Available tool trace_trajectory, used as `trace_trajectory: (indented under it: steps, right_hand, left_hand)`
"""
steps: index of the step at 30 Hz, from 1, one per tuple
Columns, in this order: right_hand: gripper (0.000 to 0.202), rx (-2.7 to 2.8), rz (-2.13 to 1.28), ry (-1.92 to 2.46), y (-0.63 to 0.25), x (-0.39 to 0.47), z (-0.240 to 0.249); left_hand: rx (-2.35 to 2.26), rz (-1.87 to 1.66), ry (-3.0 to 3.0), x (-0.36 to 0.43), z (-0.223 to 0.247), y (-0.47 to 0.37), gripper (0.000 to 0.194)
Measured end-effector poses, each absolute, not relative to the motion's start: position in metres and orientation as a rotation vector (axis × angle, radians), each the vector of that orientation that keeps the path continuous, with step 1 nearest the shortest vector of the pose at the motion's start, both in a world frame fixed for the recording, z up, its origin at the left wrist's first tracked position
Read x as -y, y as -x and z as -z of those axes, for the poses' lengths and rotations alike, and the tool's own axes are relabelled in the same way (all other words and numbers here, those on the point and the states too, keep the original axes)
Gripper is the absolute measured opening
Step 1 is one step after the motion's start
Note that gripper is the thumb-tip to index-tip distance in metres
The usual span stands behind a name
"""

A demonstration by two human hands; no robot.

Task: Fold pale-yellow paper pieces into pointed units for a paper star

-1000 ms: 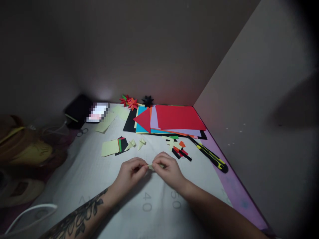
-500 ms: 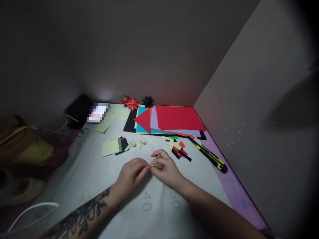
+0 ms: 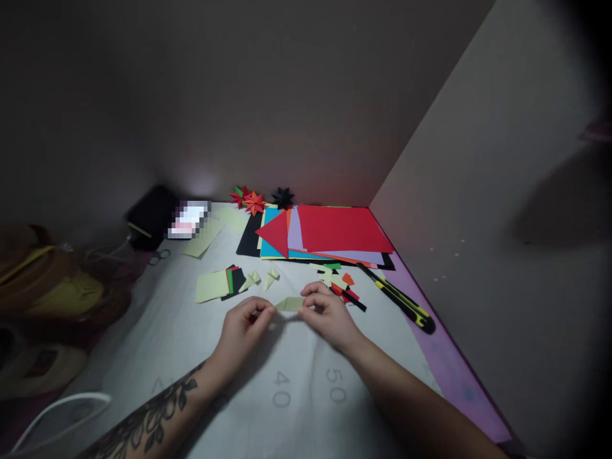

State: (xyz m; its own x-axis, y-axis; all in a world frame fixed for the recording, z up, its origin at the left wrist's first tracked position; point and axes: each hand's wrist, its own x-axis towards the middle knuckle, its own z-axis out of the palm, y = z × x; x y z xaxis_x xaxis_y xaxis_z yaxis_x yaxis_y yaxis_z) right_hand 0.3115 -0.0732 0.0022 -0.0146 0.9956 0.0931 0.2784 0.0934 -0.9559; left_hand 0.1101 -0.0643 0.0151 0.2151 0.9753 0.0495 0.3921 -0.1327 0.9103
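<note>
A small folded piece of pale yellow paper is stretched between my two hands, a little above the white table cover. My left hand pinches its pointed left end between thumb and forefinger. The right end is pinched by my right hand, whose fingertips hide that corner. Just beyond my hands lie two folded pale yellow paper pieces. Left of them is a stack of paper squares, pale yellow on top, with green, red and black edges showing. Paper scraps of several colours lie past my right hand.
A black and yellow utility knife lies at the right. Coloured sheets are piled at the back, with folded paper stars by the wall. Scissors, a lit blurred screen and a dark object sit at the left.
My hands have moved slightly apart and away from me. The paper, seen nearly edge-on before, now shows its flat face between them.
</note>
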Motion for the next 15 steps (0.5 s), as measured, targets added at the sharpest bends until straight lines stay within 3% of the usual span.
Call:
trace_trajectory:
  steps: [5,7,9,15]
  right_hand:
    - [0.003,1.398,-0.911,1.277,-0.310,0.075,0.000]
    - [0.012,1.457,-0.958,1.265,-0.306,0.077,-0.001]
    - [0.003,1.492,-1.003,1.270,-0.301,0.079,-0.001]
    - [0.013,1.413,-1.037,1.284,-0.303,0.076,-0.002]
  left_hand:
    - [-1.297,-0.847,-1.660,0.065,-0.013,-0.110,0.023]
    - [-1.250,-0.801,-1.703,0.067,-0.012,-0.111,0.023]
    - [-1.204,-0.764,-1.744,0.069,-0.010,-0.112,0.022]
    - [-1.210,-0.762,-1.669,0.065,-0.011,-0.110,0.020]
